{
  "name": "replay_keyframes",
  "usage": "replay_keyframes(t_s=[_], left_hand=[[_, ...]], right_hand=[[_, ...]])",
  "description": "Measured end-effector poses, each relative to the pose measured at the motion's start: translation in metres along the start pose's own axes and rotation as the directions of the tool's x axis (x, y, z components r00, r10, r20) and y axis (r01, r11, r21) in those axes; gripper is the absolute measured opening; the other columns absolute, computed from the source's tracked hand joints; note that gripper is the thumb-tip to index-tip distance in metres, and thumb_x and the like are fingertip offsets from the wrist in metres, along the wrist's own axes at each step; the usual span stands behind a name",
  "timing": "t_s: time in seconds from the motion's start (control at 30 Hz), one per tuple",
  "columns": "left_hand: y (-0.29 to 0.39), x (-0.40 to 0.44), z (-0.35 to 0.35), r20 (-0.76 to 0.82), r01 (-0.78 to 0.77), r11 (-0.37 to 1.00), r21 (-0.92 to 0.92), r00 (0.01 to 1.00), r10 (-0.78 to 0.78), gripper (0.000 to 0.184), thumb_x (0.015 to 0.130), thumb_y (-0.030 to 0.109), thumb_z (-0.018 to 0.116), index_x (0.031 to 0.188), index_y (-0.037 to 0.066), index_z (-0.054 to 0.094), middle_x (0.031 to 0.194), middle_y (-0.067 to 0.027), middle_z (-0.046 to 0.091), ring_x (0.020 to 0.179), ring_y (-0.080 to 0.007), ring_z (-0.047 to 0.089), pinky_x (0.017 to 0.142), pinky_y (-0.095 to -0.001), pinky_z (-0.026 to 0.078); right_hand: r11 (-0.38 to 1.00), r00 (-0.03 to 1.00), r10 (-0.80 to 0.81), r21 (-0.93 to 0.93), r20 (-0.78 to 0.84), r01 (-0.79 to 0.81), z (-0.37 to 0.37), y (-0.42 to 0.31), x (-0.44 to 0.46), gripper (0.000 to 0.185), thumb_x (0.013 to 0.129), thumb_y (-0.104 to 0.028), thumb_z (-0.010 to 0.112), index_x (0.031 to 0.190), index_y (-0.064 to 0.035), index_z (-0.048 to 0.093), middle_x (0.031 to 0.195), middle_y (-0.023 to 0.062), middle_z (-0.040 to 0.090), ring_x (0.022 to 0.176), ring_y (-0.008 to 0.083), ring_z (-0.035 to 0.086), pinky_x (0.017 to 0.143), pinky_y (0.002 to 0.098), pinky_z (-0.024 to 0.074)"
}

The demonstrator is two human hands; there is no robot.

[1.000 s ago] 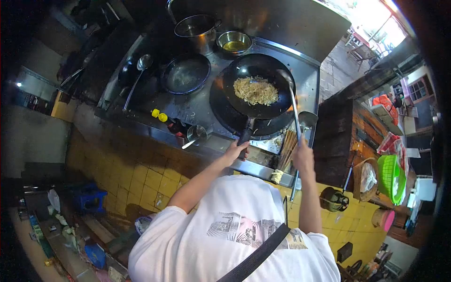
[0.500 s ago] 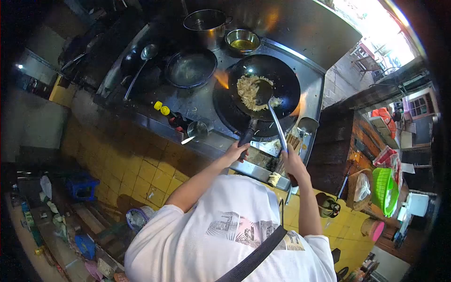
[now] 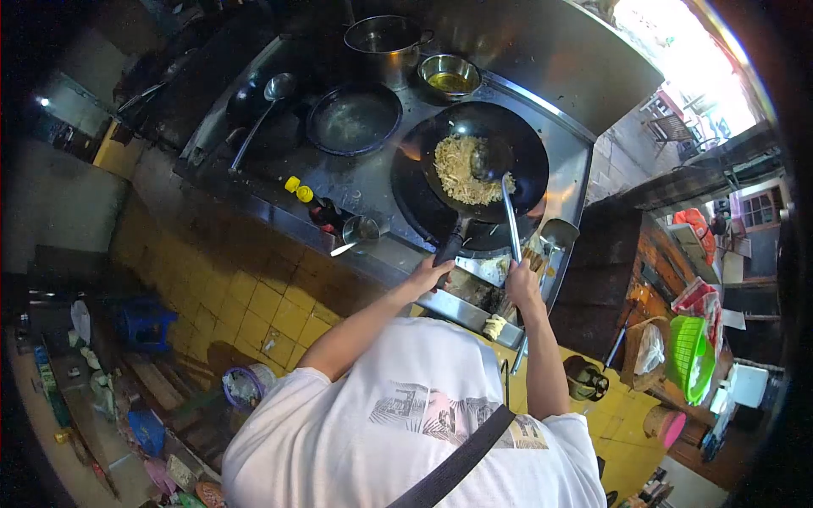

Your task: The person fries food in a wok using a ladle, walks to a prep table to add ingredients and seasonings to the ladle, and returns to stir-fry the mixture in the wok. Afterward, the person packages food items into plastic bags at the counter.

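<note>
My left hand [image 3: 428, 278] is closed round the dark handle of a black wok [image 3: 527, 140] on the stove. Inside the wok lies a heap of pale brown shredded food [image 3: 457, 173]. The fingers of my right hand [image 3: 523, 284] are wrapped round a long metal ladle [image 3: 511, 216], whose dark bowl rests in the food at the wok's right side. Below my right hand, a bundle of thin sticks [image 3: 511, 306] with a pale tied end lies at the stove's front edge, partly hidden by the hand.
A black pan [image 3: 354, 120], a deep pot [image 3: 385, 63] and a steel bowl of yellowish liquid [image 3: 450, 77] stand behind. Yellow-capped bottles [image 3: 322, 212] and a metal cup [image 3: 361, 229] are at the left front. Another ladle [image 3: 258, 127] lies farther left; a spatula [image 3: 559, 234] lies right.
My right hand has moved left and the ladle has swung from the wok's right rim into the food. The food has been spread and gathered again. My left hand still holds the handle.
</note>
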State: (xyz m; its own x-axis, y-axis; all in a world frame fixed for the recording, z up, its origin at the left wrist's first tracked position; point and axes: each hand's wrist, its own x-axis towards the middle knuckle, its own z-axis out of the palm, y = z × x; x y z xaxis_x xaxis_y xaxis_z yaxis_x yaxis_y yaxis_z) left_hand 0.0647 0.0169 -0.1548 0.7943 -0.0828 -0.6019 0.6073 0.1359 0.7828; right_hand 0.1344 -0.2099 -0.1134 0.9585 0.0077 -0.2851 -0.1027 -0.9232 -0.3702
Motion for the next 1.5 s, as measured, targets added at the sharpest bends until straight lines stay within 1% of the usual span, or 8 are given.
replay_keyframes(t_s=[0.27, 0.43, 0.53, 0.6, 0.67, 1.13, 1.3, 1.5], left_hand=[[-0.018, 0.012, -0.003, -0.009, -0.050, 0.999, 0.003, 0.999, 0.050, 0.028, 0.089, 0.035, 0.059, 0.101, 0.011, 0.053, 0.076, -0.0013, 0.059, 0.063, -0.0117, 0.056, 0.053, -0.0268, 0.046], [-0.025, 0.017, -0.003, -0.031, -0.083, 0.996, -0.019, 0.996, 0.082, 0.030, 0.087, 0.037, 0.061, 0.099, 0.011, 0.053, 0.071, -0.0013, 0.060, 0.057, -0.0110, 0.058, 0.048, -0.0270, 0.044], [-0.018, 0.020, -0.001, -0.016, -0.049, 0.999, -0.004, 0.999, 0.049, 0.032, 0.086, 0.040, 0.061, 0.099, 0.012, 0.052, 0.070, -0.0009, 0.060, 0.055, -0.0102, 0.058, 0.046, -0.0263, 0.043], [-0.012, 0.014, -0.001, -0.011, -0.018, 1.000, 0.005, 1.000, 0.018, 0.033, 0.086, 0.040, 0.061, 0.100, 0.012, 0.052, 0.070, -0.0010, 0.060, 0.055, -0.0102, 0.058, 0.046, -0.0259, 0.043], [-0.010, 0.008, -0.002, -0.009, -0.039, 0.999, -0.005, 0.999, 0.038, 0.033, 0.086, 0.040, 0.062, 0.100, 0.012, 0.051, 0.070, -0.0010, 0.060, 0.055, -0.0101, 0.057, 0.045, -0.0255, 0.043], [-0.013, 0.000, -0.001, -0.049, -0.075, 0.997, 0.003, 0.996, 0.075, 0.036, 0.087, 0.037, 0.061, 0.106, 0.008, 0.052, 0.075, -0.0034, 0.059, 0.062, -0.0107, 0.056, 0.051, -0.0253, 0.044], [-0.025, 0.009, -0.001, -0.058, -0.123, 0.992, -0.018, 0.991, 0.122, 0.034, 0.086, 0.037, 0.061, 0.102, 0.008, 0.053, 0.073, -0.0027, 0.060, 0.060, -0.0110, 0.058, 0.050, -0.0258, 0.045], [-0.039, 0.025, 0.001, -0.118, -0.164, 0.984, -0.074, 0.981, 0.155, 0.037, 0.083, 0.040, 0.065, 0.096, 0.008, 0.053, 0.067, -0.0025, 0.061, 0.053, -0.0112, 0.060, 0.043, -0.0263, 0.045]], right_hand=[[0.970, 0.970, -0.242, 0.018, 0.023, 0.241, 0.022, -0.006, -0.024, 0.036, 0.096, -0.030, 0.038, 0.094, 0.0048, 0.048, 0.072, 0.0317, 0.059, 0.071, 0.0479, 0.060, 0.065, 0.0526, 0.0476], [0.982, 0.996, -0.052, 0.187, 0.070, 0.038, -0.004, -0.035, -0.024, 0.040, 0.096, -0.031, 0.037, 0.098, 0.0065, 0.050, 0.079, 0.0339, 0.059, 0.073, 0.0477, 0.060, 0.068, 0.0529, 0.0469], [0.973, 0.974, -0.225, 0.063, 0.039, 0.223, 0.024, -0.009, 0.019, 0.040, 0.096, -0.032, 0.038, 0.095, 0.0054, 0.051, 0.078, 0.0322, 0.060, 0.069, 0.0452, 0.061, 0.065, 0.0519, 0.0478], [0.995, 0.994, -0.014, 0.098, 0.112, 0.003, -0.029, -0.050, 0.004, 0.042, 0.095, -0.033, 0.038, 0.093, 0.0061, 0.052, 0.084, 0.0342, 0.060, 0.081, 0.0497, 0.059, 0.072, 0.0533, 0.0469], [0.990, 0.994, -0.100, 0.093, -0.048, 0.104, -0.002, -0.033, 0.015, 0.042, 0.095, -0.034, 0.040, 0.094, 0.0056, 0.053, 0.083, 0.0328, 0.060, 0.080, 0.0503, 0.059, 0.073, 0.0530, 0.0471], [0.996, 0.996, 0.083, -0.030, 0.012, -0.083, -0.037, -0.004, 0.005, 0.042, 0.094, -0.033, 0.041, 0.104, 0.0069, 0.050, 0.096, 0.0355, 0.058, 0.095, 0.0499, 0.056, 0.084, 0.0533, 0.0442], [0.980, 0.980, -0.196, -0.028, 0.036, 0.198, -0.057, -0.009, -0.022, 0.040, 0.095, -0.029, 0.043, 0.089, 0.0085, 0.052, 0.083, 0.0356, 0.059, 0.080, 0.0466, 0.060, 0.064, 0.0514, 0.0469], [0.984, 0.983, -0.171, 0.070, 0.066, 0.166, -0.013, -0.034, 0.017, 0.040, 0.096, -0.031, 0.040, 0.095, 0.0075, 0.051, 0.088, 0.0351, 0.058, 0.086, 0.0499, 0.057, 0.077, 0.0562, 0.0424]])
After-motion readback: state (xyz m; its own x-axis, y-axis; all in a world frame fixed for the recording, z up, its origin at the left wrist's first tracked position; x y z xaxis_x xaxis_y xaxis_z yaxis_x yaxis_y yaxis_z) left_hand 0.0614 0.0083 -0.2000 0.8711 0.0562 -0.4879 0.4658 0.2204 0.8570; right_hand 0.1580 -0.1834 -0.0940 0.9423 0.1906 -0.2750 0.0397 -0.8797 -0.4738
